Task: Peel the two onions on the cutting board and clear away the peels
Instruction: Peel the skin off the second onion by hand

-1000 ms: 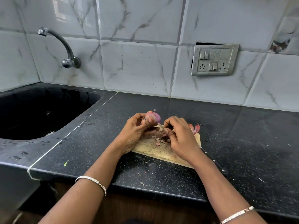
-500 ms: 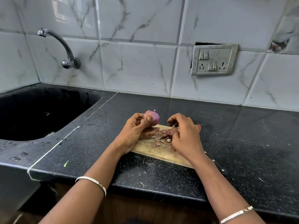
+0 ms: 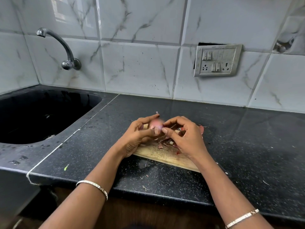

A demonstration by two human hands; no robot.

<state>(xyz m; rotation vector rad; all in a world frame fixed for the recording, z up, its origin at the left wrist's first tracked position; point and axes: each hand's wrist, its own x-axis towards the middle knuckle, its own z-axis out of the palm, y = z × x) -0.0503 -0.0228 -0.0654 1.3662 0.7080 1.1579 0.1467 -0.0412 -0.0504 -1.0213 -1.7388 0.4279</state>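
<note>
A small pink onion (image 3: 156, 124) is gripped in my left hand (image 3: 138, 138) just above the wooden cutting board (image 3: 162, 155); it looks blurred. My right hand (image 3: 184, 138) meets it from the right, thumb and forefinger pinching at its skin. A heap of brown and purple peels (image 3: 162, 142) lies on the board under my hands. A sliver of the second onion (image 3: 201, 128) shows behind my right hand, mostly hidden.
The board lies on a black speckled counter (image 3: 247, 146). A black sink (image 3: 38, 116) with a wall tap (image 3: 66, 52) is at the left. A switch panel (image 3: 217, 61) sits on the tiled wall. A knife handle (image 3: 223, 171) shows beside my right forearm.
My right hand dropped a peel onto the heap, then came back to the onion. My left hand lowered and turned the onion slightly.
</note>
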